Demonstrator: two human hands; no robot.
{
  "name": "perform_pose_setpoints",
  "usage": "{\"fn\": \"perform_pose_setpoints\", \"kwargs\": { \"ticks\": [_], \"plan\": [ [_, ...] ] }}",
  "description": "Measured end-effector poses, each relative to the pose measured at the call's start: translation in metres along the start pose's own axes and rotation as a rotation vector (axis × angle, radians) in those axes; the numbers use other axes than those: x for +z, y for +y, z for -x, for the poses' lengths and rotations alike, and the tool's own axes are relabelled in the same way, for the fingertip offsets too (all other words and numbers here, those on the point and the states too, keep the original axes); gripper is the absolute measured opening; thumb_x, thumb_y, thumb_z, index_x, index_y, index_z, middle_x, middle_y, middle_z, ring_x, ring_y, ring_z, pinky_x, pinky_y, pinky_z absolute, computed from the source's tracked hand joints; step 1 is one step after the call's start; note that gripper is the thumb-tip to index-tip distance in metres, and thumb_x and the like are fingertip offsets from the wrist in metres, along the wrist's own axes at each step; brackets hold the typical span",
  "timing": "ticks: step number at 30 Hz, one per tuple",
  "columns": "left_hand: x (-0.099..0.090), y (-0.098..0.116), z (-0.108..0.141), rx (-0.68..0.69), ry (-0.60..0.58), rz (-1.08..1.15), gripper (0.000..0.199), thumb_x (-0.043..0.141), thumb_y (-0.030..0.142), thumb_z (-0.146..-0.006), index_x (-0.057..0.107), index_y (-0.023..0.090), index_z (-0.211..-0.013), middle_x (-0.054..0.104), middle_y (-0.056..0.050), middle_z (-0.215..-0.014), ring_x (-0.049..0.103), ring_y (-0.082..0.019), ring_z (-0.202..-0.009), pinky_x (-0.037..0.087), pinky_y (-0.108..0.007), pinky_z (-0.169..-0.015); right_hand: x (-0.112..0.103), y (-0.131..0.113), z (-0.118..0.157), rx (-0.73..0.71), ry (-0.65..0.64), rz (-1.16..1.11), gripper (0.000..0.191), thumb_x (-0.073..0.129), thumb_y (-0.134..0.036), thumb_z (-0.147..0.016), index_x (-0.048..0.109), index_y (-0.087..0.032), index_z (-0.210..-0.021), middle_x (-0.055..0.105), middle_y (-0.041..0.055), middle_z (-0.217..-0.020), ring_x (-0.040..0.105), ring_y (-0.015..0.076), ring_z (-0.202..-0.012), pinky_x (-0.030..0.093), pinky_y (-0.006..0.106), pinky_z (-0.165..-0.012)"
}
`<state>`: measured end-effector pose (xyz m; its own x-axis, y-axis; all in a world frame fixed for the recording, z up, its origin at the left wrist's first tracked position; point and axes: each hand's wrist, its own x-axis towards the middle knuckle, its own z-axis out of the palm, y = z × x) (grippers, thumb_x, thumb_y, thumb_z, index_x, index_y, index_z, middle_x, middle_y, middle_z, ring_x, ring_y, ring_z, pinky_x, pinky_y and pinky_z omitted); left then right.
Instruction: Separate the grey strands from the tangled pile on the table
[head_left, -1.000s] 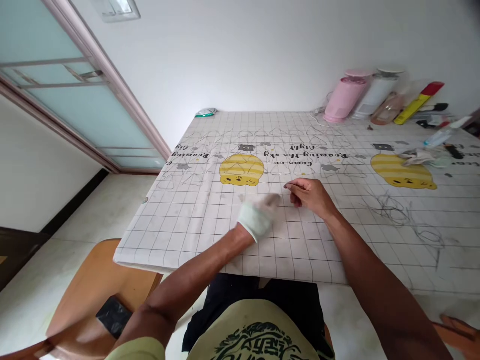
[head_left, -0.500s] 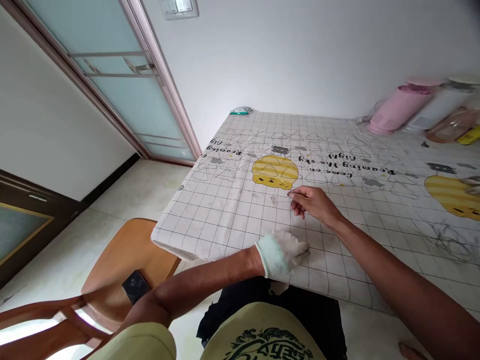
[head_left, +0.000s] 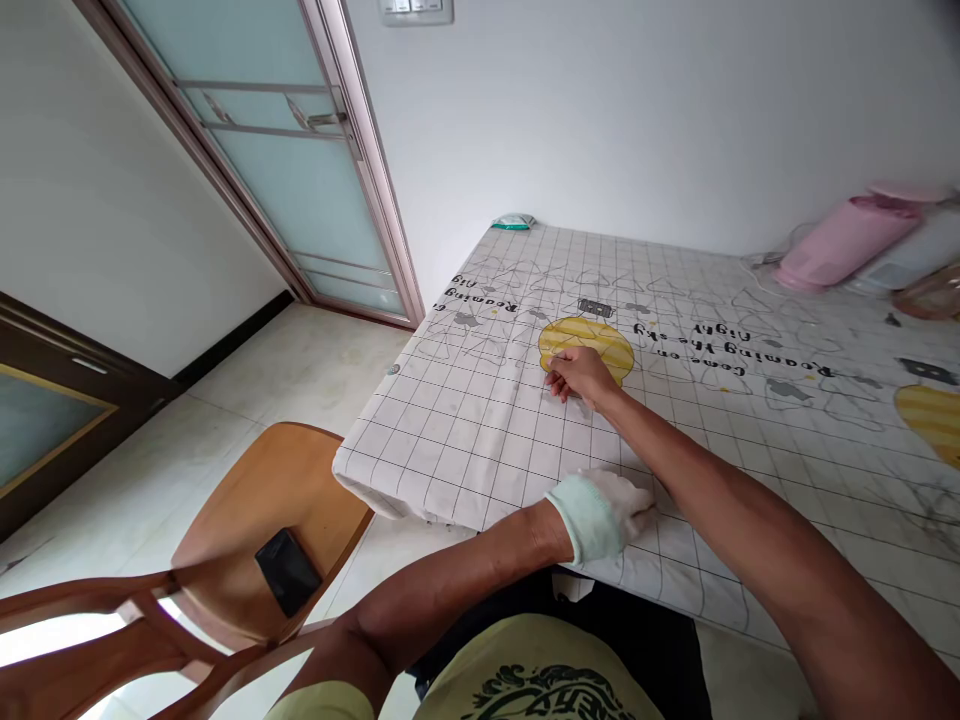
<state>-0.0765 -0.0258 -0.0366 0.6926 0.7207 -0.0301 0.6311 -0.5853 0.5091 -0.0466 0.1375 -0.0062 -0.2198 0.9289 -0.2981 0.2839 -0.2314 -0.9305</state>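
Observation:
My left hand (head_left: pixel 624 508) wears a pale work glove with a mint cuff and rests low over the near edge of the tablecloth (head_left: pixel 457 425), its fingers curled together. What it holds, if anything, is hidden. Bare and farther in, my right hand (head_left: pixel 583 374) hovers at the yellow striped bear print (head_left: pixel 611 343) on the cloth. Thumb and forefinger are pinched, the other fingers curled below. Anything between these fingertips is too small to make out.
On the left stands a wooden chair (head_left: pixel 247 500) with a black phone (head_left: pixel 288 572) on its seat. A green-white packet (head_left: pixel 514 221) lies at the far table corner. A pink container (head_left: pixel 847 240) leans at the far right, near a tangle of thin strands (head_left: pixel 934 515).
My right hand has moved left across the cloth, from beside the bear print to over it. My left hand stays near the table edge. The view has swung left.

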Motion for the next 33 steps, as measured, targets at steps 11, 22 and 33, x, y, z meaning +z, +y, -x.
{"fn": "perform_pose_setpoints", "kwargs": {
  "ticks": [11,22,33],
  "plan": [
    [-0.008,0.000,0.009,-0.012,0.123,0.099,0.032,0.052,0.034,-0.106,0.076,0.022,-0.089,0.070,-0.009,-0.073,0.068,-0.024,-0.069,0.048,-0.038,-0.064,-0.017,0.001,0.014,-0.026,0.062,0.168,0.021,0.073,-0.035,-0.096,0.060,-0.020,-0.091,0.076,0.0088,-0.069,0.064,0.0175,-0.042,0.042,0.025,-0.030],
    [-0.021,0.008,0.016,-0.322,0.124,0.257,0.031,0.057,0.046,-0.098,0.080,0.030,-0.112,0.080,-0.005,-0.096,0.072,-0.026,-0.098,0.058,-0.034,-0.087,-0.156,0.076,0.195,-0.171,0.045,0.399,0.026,0.055,-0.034,-0.102,0.064,-0.022,-0.080,0.075,-0.0003,-0.073,0.065,0.0122,-0.053,0.047,0.022,-0.052],
    [-0.050,0.009,0.023,-0.489,-0.094,0.001,0.039,0.070,0.051,-0.084,0.079,0.037,-0.119,0.082,-0.004,-0.093,0.073,-0.037,-0.104,0.058,-0.043,-0.083,-0.297,0.156,0.328,-0.043,0.617,0.701,0.021,0.054,-0.031,-0.099,0.073,-0.023,-0.093,0.077,0.0033,-0.087,0.068,0.0206,-0.076,0.046,0.031,-0.069]
  ]
}}
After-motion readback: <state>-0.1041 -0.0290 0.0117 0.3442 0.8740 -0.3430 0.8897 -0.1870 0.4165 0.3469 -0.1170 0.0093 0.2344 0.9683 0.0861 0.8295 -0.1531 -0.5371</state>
